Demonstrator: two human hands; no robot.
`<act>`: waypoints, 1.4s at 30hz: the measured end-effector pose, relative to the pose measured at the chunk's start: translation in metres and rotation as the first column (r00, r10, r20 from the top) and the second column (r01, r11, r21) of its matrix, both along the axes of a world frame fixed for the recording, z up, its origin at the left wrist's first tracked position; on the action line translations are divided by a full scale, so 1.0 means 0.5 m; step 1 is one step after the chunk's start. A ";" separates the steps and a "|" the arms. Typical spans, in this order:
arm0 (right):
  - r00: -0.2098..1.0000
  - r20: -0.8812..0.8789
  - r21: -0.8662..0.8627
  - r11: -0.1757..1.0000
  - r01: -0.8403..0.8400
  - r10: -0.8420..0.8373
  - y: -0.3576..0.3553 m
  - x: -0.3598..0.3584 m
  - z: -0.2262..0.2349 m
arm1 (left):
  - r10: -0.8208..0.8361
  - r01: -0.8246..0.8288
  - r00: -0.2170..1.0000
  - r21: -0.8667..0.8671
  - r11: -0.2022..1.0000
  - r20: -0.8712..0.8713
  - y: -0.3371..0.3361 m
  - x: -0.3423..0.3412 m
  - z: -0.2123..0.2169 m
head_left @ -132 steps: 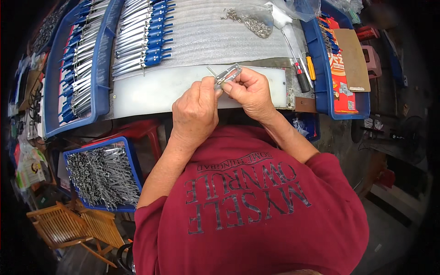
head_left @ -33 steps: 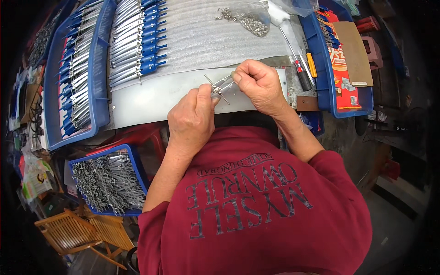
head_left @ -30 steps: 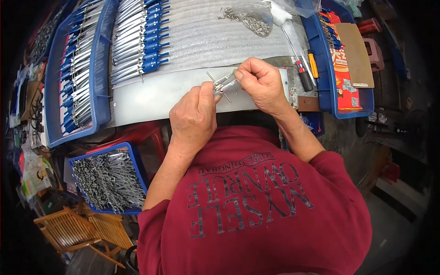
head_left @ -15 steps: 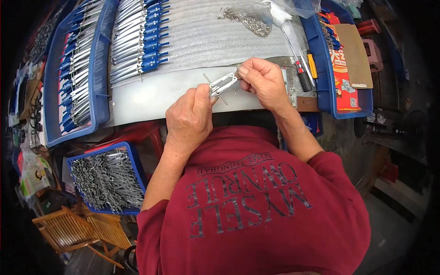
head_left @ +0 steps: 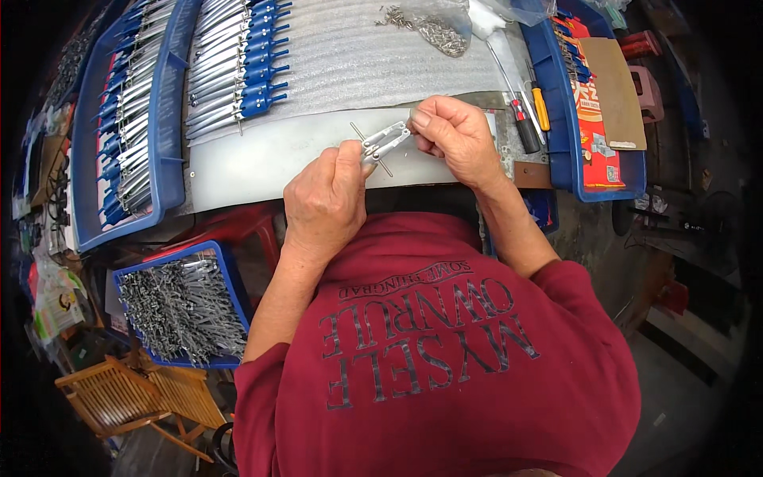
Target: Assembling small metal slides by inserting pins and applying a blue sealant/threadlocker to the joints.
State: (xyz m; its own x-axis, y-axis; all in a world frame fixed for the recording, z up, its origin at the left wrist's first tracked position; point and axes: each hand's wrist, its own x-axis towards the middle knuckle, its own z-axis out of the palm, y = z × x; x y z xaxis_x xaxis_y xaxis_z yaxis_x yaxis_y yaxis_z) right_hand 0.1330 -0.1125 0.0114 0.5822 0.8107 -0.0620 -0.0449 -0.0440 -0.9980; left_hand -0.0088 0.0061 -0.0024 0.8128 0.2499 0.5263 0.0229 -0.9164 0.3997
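Above the near edge of a white work plate [head_left: 262, 163], my left hand [head_left: 327, 195] pinches a small silver metal linkage [head_left: 386, 143]. It has two slim parallel arms, and a thin rod crosses it near my left fingertips. At the other end, my right hand [head_left: 457, 139] has its thumb and forefinger pressed together. Whatever those fingers hold is too small and hidden to make out. Beyond the plate, a clear bag of small metal pins or screws [head_left: 442, 36] lies partly spilled on a grey foam sheet [head_left: 342, 71].
Blue-handled metal pieces [head_left: 258, 75] lie in a row at left, beside a blue tray [head_left: 168, 131] of more. Screwdrivers [head_left: 524, 127] rest at right near another blue tray [head_left: 561, 143]. A blue bin [head_left: 238, 318] of metal parts stands lower left, above a wooden folding chair [head_left: 107, 393].
The linkage has tilted slightly, and the gap between its arms looks narrower. Both hands stay in nearly the same place, with the view shifted a little.
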 end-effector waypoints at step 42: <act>0.480 0.826 -0.064 0.895 -0.441 0.295 0.009 -0.001 0.082 | -0.595 -0.040 0.745 -0.870 -0.491 0.301 0.047 -0.030 -0.009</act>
State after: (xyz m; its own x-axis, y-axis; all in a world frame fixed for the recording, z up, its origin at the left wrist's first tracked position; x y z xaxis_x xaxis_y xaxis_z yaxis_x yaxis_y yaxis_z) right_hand 0.1327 -0.1082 0.0523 -0.0311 0.9183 0.3946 0.7548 0.2804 -0.5930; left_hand -0.0238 0.0296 -0.0070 0.9460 -0.2709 -0.1779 0.3197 0.6904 0.6489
